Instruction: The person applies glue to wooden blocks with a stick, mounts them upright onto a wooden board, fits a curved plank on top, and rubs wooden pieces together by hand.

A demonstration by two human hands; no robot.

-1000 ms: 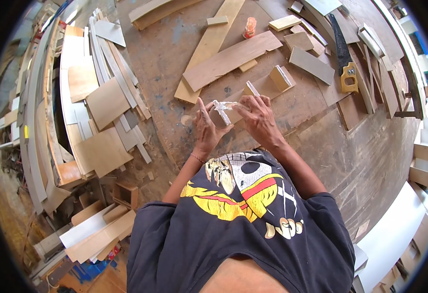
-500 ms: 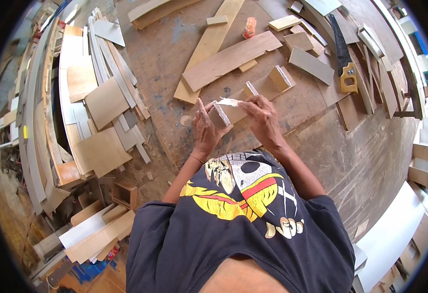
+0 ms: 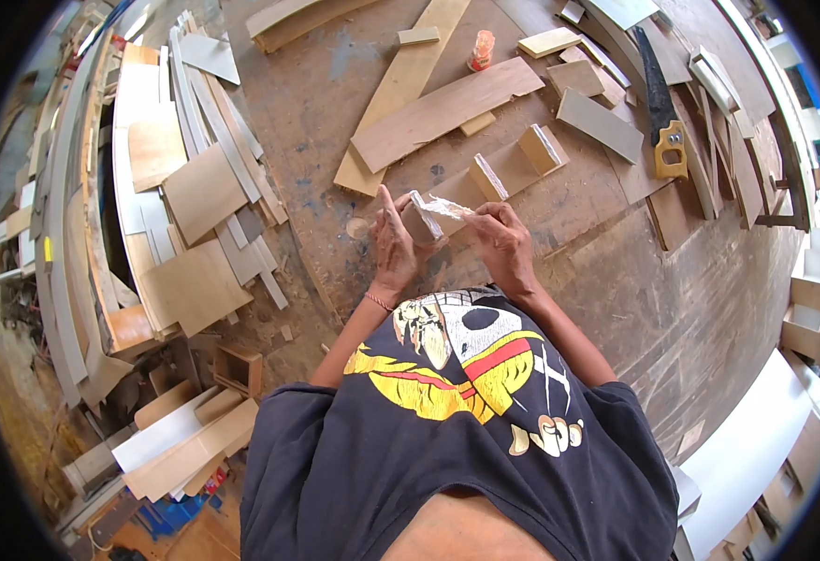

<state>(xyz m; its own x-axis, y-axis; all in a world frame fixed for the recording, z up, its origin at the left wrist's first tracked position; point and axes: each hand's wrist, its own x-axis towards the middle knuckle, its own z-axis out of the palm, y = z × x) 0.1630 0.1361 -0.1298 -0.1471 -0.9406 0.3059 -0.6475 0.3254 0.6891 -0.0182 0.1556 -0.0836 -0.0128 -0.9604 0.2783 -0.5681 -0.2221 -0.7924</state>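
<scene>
My left hand is against the near upright piece of a long board, thumb and fingers around its end. Two more upright pieces stand along the board, their top edges coated white. Between the finger and thumb of my right hand is a thin stick covered in white paste. Its tip lies at the near upright's white top edge. The part of the stick inside my fingers is hidden.
A jar with orange-red marks stands beyond a flat plank. A handsaw lies at the right among offcuts. Stacked boards fill the left side.
The pasted stick has shifted along the near upright's top edge and now slants down over it. My right hand has moved slightly nearer to me, showing more of the middle upright.
</scene>
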